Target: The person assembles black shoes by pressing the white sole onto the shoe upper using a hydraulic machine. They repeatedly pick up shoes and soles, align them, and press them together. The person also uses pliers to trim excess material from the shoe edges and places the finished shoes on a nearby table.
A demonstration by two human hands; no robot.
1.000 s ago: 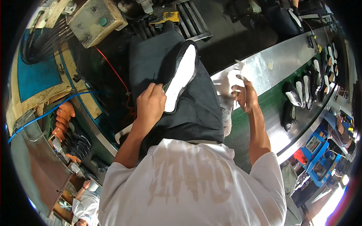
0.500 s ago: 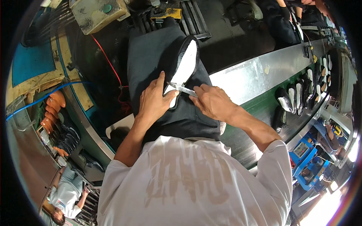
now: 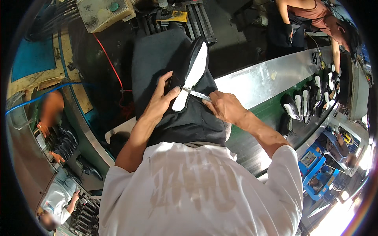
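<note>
Left hand [image 3: 159, 103]: curled, shoe gripped at its side, thumb laid on the sole.
Shoe [image 3: 191, 74]: black upper, smooth white elongated sole turned up, rested on the dark-trousered lap.
Blade [image 3: 195, 93]: thin, metallic, laid across the sole.
Right hand [image 3: 222, 107]: closed, blade pinched.
Conveyor [image 3: 256, 80]: sheet-metal edge, shoes lined up at far right.

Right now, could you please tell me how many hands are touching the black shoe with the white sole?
2: the left hand grips the black shoe with the white sole on the lap; the right hand presses a thin metal tool against its sole.
</note>
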